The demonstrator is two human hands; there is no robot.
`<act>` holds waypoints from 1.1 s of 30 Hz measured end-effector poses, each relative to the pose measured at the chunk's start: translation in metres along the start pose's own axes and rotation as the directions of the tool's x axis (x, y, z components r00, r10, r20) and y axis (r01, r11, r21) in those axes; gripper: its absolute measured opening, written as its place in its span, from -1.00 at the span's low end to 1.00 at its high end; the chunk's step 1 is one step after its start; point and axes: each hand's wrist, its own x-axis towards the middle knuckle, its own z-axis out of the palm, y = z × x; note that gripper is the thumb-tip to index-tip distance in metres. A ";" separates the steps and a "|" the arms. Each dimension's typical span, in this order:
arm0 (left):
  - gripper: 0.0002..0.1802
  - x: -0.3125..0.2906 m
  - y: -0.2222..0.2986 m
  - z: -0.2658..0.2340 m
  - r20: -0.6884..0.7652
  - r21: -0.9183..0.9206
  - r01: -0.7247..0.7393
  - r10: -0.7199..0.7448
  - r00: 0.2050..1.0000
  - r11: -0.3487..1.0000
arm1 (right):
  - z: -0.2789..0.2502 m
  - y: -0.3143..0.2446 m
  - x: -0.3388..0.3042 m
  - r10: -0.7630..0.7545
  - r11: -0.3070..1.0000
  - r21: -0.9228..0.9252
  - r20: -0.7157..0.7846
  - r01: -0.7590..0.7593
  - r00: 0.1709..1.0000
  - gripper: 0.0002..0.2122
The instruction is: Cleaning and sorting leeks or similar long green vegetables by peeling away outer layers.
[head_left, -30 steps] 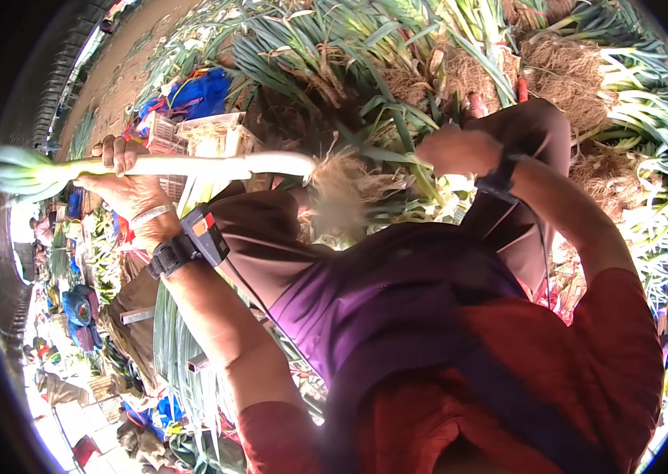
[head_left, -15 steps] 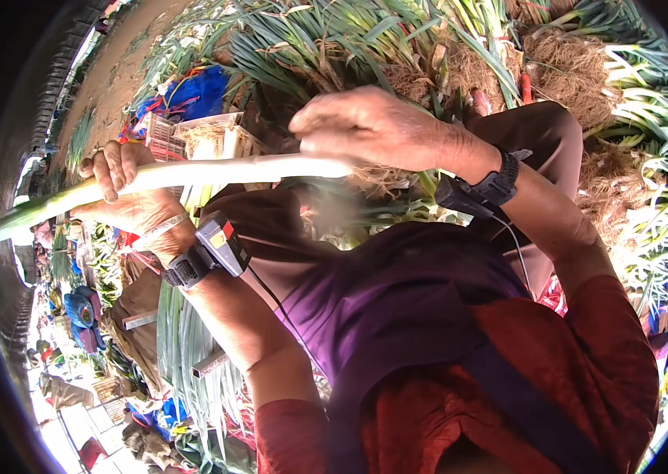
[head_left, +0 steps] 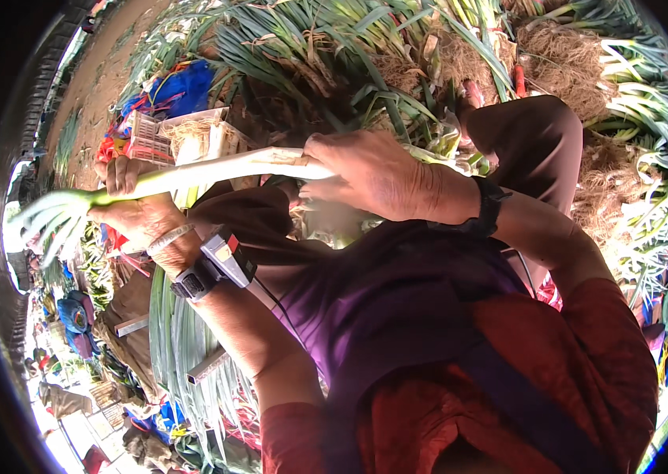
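A long green onion (head_left: 227, 170) with a thick white stem lies nearly level in front of me, its green leaves spreading out at the left. My left hand (head_left: 135, 196) is closed round it where the white turns green. At the other end, my right hand (head_left: 377, 175) is closed over the white root end, thumb and fingers on either side. A flap of pale outer skin (head_left: 282, 154) shows on the stem just before the right fingers. The very tip of that end is hidden by the right hand.
Heaps of green onions (head_left: 302, 51) with brown roots (head_left: 567, 67) lie ahead and to the right. A pale plastic crate (head_left: 195, 126) and blue netting (head_left: 184, 87) stand beyond my left hand. More long green leaves (head_left: 180, 347) and metal bar ends (head_left: 207, 365) are by my left forearm.
My right hand has come down and back from above the stem, and its fingers now close on the root end. The leaf end now shows fanned out; loose roots near that hand are no longer seen.
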 end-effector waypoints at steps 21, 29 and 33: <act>-0.21 -0.003 -0.020 0.023 0.105 -0.061 0.095 -0.088 0.991 0.994 | 0.013 -0.016 -0.010 -0.079 0.992 -0.103 -0.067 0.072 0.995 -0.74; -0.27 -0.001 -0.039 0.039 0.105 -0.093 0.067 -0.058 0.993 0.993 | 0.023 0.000 -0.016 -0.114 0.989 -0.114 -0.165 0.095 0.980 -0.70; -0.39 0.001 -0.052 0.043 0.094 -0.009 0.047 -0.046 0.994 0.999 | 0.004 0.003 -0.011 -0.152 0.986 0.042 -0.142 0.160 0.978 -0.63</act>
